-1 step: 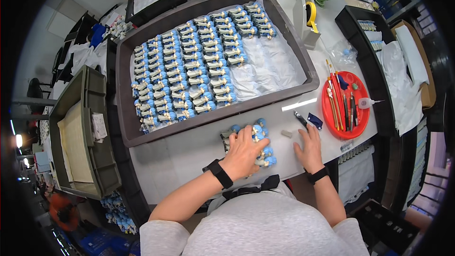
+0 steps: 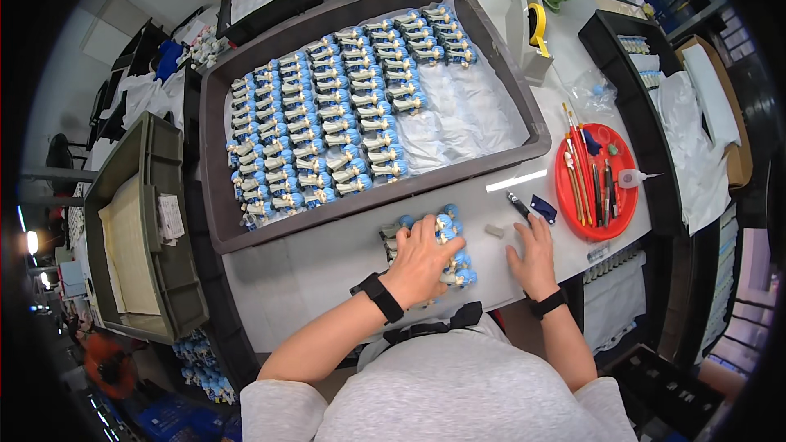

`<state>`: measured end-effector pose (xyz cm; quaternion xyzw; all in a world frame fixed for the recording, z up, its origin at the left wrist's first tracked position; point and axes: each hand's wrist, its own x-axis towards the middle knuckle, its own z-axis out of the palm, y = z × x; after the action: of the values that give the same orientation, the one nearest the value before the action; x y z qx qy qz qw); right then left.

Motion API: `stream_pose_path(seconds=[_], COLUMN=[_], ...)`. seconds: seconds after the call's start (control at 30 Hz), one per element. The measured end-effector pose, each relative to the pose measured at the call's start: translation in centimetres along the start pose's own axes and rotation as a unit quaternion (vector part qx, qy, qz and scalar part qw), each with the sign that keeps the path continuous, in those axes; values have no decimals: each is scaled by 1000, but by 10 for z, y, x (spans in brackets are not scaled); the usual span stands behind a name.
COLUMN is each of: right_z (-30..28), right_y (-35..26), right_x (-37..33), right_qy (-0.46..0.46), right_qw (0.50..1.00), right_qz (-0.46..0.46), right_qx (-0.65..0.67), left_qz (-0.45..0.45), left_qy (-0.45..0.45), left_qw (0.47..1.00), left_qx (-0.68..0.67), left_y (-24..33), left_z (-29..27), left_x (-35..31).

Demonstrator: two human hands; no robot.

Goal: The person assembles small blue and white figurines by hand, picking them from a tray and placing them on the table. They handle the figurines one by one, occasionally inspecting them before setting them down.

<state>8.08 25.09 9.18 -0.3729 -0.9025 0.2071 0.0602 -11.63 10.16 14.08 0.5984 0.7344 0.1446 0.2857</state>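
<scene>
Figurines (image 2: 449, 239) with blue heads are lying in a small cluster on the desk (image 2: 319, 266), just in front of the big dark tray (image 2: 536, 127). The left hand (image 2: 419, 260) is lying over this cluster, its fingers spread loosely on the pieces and not clenched. The right hand (image 2: 532, 255) is resting flat on the desk beside them, fingers released, near a black tool (image 2: 517, 205). Further right, a red dish (image 2: 610, 211) is holding brushes.
</scene>
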Motion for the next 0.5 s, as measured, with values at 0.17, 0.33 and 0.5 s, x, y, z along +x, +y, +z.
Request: stream_pose_path(seconds=[0.17,0.33,0.5], right_z=[8,10,7], right_y=[-1,-8,-9], right_x=[-6,-7,-9], right_qy=[-3,-22,-6], right_qw=[999,998,998], right_qz=[-16,-27,-28], right_qx=[31,51,62], left_qz=[18,45,76], left_qy=[-27,23,28], left_qw=[997,989,994], left_qx=[74,142,68], left_y=[-6,-12,9], left_z=[19,34,-20], left_x=[11,6,-6])
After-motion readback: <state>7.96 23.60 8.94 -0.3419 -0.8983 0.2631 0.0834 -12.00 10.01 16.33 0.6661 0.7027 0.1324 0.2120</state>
